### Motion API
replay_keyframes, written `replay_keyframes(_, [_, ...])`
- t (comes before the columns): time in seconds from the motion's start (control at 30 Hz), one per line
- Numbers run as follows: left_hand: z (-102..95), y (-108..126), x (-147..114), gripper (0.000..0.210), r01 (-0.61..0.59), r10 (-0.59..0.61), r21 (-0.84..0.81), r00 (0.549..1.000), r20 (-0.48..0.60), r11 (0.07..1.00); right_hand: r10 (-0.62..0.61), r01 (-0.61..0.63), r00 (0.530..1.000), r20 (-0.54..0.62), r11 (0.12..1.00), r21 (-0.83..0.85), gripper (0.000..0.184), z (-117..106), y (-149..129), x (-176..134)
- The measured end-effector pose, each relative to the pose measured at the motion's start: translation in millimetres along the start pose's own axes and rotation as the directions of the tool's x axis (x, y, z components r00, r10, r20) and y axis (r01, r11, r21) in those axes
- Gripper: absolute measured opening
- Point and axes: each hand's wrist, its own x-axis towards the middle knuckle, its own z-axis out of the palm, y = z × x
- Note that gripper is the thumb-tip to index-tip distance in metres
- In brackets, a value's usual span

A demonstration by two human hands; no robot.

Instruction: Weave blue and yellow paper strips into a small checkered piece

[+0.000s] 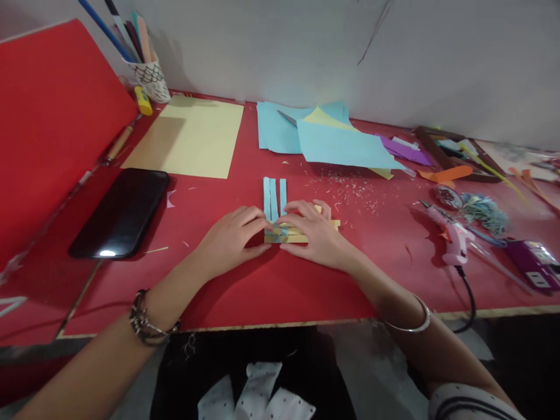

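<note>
Several light blue paper strips (273, 198) stand upright on the red tabletop, crossed lower down by yellow paper strips (297, 238) in a small weave. My left hand (236, 238) is at the weave's left edge, its thumb and fingertips closed in on the strips. From the right, my right hand (319, 236) bends over the yellow strips, with the fingertips on the crossing and the thumb at the lower edge. The right fingers cover part of the weave.
A black phone (120, 213) and a yellow sheet (192, 134) lie left. Blue sheets (345, 146) with scissors are behind the weave. To the right are paper scraps, a glue gun (452, 239), a purple box (534, 265) and a brown tray (490, 153). A pen cup (151, 81) stands back left.
</note>
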Motion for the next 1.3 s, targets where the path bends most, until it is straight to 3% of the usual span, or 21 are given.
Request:
replay_keyframes(0.07, [1.4, 1, 0, 0.030, 0.050, -0.050, 0.011, 0.999, -0.022, 0.999, 0.005, -0.005, 1.000, 0.014, 1.000, -0.001, 0.029, -3, 3, 0])
replay_keyframes(0.17, [3.4, 0, 1, 0.041, 0.089, -0.089, 0.007, 0.995, 0.035, 0.996, 0.013, -0.015, 0.998, 0.061, 1.000, 0.022, 0.035, -3, 4, 0])
replay_keyframes(0.27, [4.2, 0, 2, 0.039, 0.095, -0.093, -0.017, 0.992, 0.087, 0.995, 0.029, -0.032, 0.996, 0.085, 0.999, 0.035, 0.037, -2, 2, 0])
replay_keyframes(0.43, [3.7, 1, 4, 0.033, 0.080, -0.077, -0.034, 0.993, 0.090, 0.996, 0.022, -0.026, 0.995, 0.095, 0.999, 0.040, 0.031, -1, 1, 1])
replay_keyframes(0.6, [2.5, 2, 4, 0.024, 0.076, -0.073, -0.036, 0.993, 0.093, 0.996, 0.017, -0.022, 0.994, 0.109, 0.999, 0.046, 0.036, -2, 2, 1])
replay_keyframes(1.07, [6.9, -1, 1, 0.018, 0.000, 0.005, -0.099, 0.999, 0.042, 0.995, 0.029, -0.037, 0.988, 0.151, 0.998, 0.048, 0.028, -8, 2, 1])
replay_keyframes(1.3, [8.4, -2, 0, 0.018, -0.005, 0.007, -0.147, 1.000, 0.017, 0.989, 0.045, -0.065, 0.989, 0.140, 0.988, 0.137, 0.028, -13, 8, -1])
